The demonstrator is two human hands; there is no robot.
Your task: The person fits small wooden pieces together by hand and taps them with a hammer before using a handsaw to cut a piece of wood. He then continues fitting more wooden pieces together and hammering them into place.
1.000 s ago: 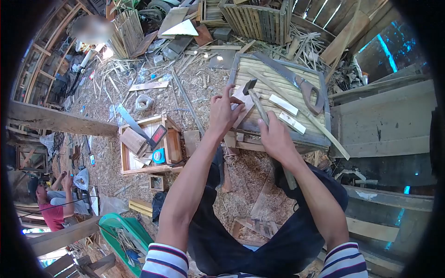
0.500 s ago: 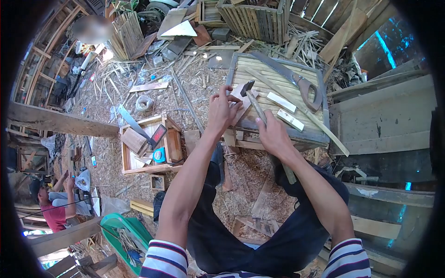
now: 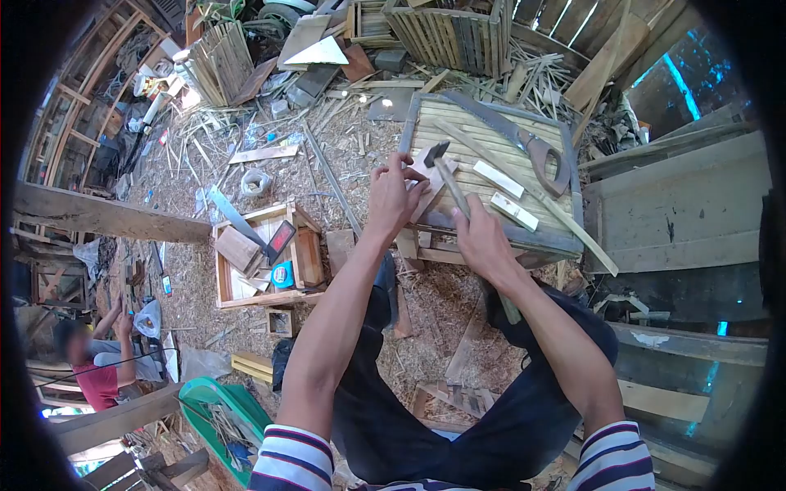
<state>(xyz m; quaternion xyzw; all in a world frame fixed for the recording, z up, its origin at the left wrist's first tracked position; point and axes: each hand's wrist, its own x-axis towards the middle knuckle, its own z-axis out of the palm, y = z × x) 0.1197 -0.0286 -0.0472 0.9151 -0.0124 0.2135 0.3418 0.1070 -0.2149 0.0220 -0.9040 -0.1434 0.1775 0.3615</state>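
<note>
My right hand (image 3: 485, 239) is closed round the wooden handle of a hammer (image 3: 449, 182). The hammer's dark head is raised beside my left hand, over a flat piece of wood (image 3: 426, 200) on a slatted wooden bench (image 3: 508, 231). At the left end of that piece, my left hand (image 3: 395, 195) is pinched, thumb and forefinger close together. Whatever lies between those fingers is too small to make out. Two short pale wood blocks (image 3: 498, 179) lie right of the hammer. A long thin strip (image 3: 565, 219) slants across the bench, and a handsaw (image 3: 544, 159) rests behind it.
On the floor to the left, a wooden tray (image 3: 219, 274) holds a blue tape measure (image 3: 282, 275), a wood block and a saw. A green plastic container (image 3: 196, 401) stands lower left, near a seated person in red (image 3: 97, 385). Shavings and offcuts cover the ground.
</note>
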